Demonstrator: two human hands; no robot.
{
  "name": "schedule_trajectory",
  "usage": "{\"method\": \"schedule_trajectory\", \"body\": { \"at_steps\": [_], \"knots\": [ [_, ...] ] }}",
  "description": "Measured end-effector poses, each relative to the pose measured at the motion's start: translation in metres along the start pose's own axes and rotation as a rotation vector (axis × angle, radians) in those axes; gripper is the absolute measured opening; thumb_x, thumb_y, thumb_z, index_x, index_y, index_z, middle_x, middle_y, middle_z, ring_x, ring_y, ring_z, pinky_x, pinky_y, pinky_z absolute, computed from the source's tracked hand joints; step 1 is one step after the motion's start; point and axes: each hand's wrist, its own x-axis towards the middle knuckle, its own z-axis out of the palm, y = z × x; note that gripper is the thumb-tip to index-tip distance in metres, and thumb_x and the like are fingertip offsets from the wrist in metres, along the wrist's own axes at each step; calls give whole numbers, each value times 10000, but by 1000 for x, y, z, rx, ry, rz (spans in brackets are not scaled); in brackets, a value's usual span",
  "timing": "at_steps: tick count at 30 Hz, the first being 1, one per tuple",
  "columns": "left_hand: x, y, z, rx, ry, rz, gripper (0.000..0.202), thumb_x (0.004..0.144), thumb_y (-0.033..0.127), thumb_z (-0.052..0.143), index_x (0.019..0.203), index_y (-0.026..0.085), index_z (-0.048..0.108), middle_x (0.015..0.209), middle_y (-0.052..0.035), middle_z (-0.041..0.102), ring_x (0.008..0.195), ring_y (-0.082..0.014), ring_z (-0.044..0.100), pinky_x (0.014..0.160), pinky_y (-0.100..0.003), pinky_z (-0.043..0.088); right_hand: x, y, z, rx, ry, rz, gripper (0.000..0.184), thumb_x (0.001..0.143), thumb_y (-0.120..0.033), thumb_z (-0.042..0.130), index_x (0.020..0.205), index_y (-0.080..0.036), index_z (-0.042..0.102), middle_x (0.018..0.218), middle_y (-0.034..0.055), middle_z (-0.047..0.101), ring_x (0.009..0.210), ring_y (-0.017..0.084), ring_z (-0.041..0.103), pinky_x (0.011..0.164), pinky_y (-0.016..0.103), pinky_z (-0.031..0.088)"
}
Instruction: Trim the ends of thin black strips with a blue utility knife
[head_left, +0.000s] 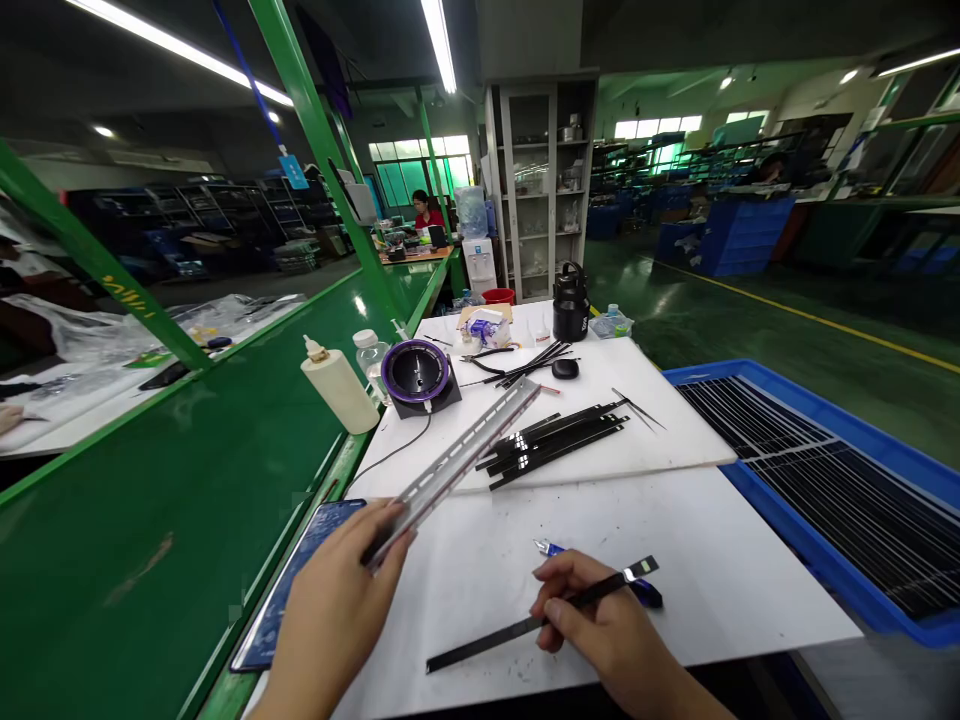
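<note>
My left hand [349,570] grips the near end of a long grey slotted metal strip [469,440], which slants up and away over the white table. Between the thumb and fingers of my right hand [592,620] is a thin glossy black strip [495,637], its far end marked with a small pale patch. A blue pen-like tool [551,548] lies partly hidden behind that hand. Beyond it, a pile of similar black strips [559,440] rests on a white foam sheet [660,440]. Under my left wrist a dark tablet or phone [277,600] is partly covered.
A blue tray [885,430] filled with rows of black strips stands at the right. A squeeze bottle [341,390], a round purple-rimmed device [417,372], pliers [487,362], a black mouse [565,369] and a black jug [571,305] stand farther back. A green partition [150,530] borders the left.
</note>
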Motion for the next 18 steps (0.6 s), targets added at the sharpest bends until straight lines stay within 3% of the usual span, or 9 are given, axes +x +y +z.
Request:
{"method": "schedule_trajectory", "body": {
  "at_steps": [5, 9, 15, 18],
  "knots": [
    [57, 1, -6, 31, -174, -9, 366, 889, 439, 504, 1109, 221, 700, 1240, -60, 699, 1053, -275, 676, 933, -359, 524, 10, -3, -9, 35, -14, 13, 406, 866, -492, 723, 1079, -167, 605, 873, 53, 657, 684, 187, 663, 661, 348, 528],
    [88, -1, -1, 40, -213, 50, 350, 869, 400, 515, 1065, 182, 707, 1168, -91, 728, 1025, -301, 674, 920, -375, 505, 10, -3, -10, 37, -25, 12, 428, 865, -510, 716, 1090, -167, 596, 871, 52, 658, 671, 187, 664, 654, 348, 528],
    [105, -16, 12, 38, -300, 185, 305, 872, 390, 511, 1000, 204, 716, 1178, -94, 723, 1075, -300, 643, 939, -365, 471, 3, -2, -2, -11, -8, 12, 449, 849, -556, 725, 1053, -169, 625, 948, 73, 658, 764, 195, 671, 730, 356, 522],
    [107, -23, 18, 42, -333, 239, 265, 870, 305, 468, 931, 203, 704, 1057, -94, 740, 1005, -288, 647, 882, -358, 478, 5, -1, -4, -2, -13, 22, 458, 837, -558, 738, 1025, -154, 629, 934, 94, 672, 786, 217, 682, 734, 369, 527]
  ]
}}
